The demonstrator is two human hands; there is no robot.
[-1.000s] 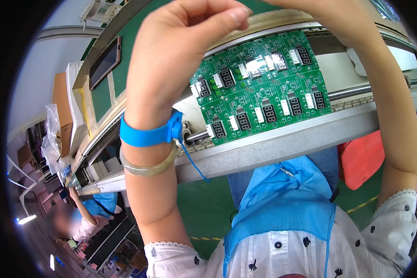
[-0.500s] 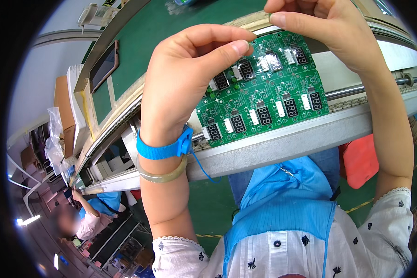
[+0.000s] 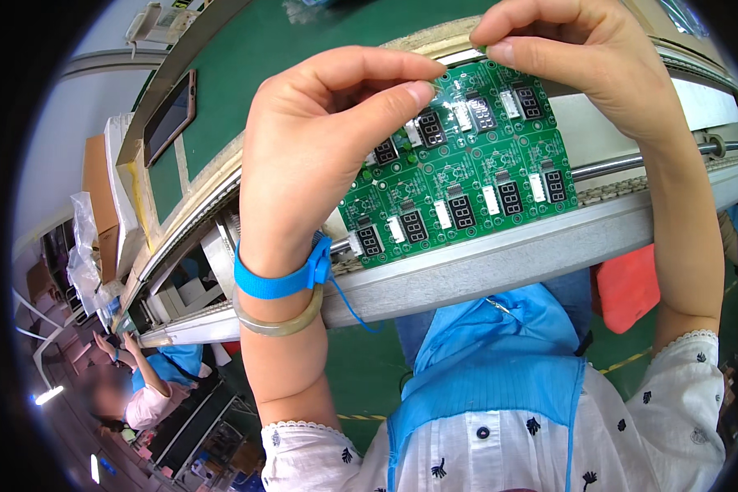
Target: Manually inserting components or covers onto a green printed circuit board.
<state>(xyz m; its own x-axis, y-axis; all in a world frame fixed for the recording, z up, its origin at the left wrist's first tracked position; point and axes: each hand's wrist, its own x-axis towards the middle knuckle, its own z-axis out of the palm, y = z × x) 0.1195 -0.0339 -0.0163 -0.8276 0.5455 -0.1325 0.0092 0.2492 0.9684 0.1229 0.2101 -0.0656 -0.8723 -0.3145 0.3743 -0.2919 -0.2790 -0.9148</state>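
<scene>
A green circuit board panel [image 3: 467, 168] lies across the rails in front of me, with rows of black digit displays [image 3: 461, 211] and white connectors [image 3: 443, 215] on it. My left hand [image 3: 320, 123] hovers over its far left part, thumb and forefinger pinched; what they hold, if anything, is too small to make out. My right hand [image 3: 582, 61] is at the panel's far edge, its thumb and forefinger closed on a small green component [image 3: 481, 49]. A few rounded green parts [image 3: 412, 138] stand on the panel beside my left fingers. A blue wrist strap [image 3: 275, 285] circles my left wrist.
A metal rail [image 3: 467, 264] runs along the near side of the panel. At the left, a phone [image 3: 170, 117] lies on the green table [image 3: 230, 90]. A red seat [image 3: 627, 291] is below the rail. Another person [image 3: 152, 394] works at the far left.
My right hand has come down slightly toward the panel's far edge. My left hand keeps its pinch over the panel. The whole view has shifted a little, and the other person's hands have moved.
</scene>
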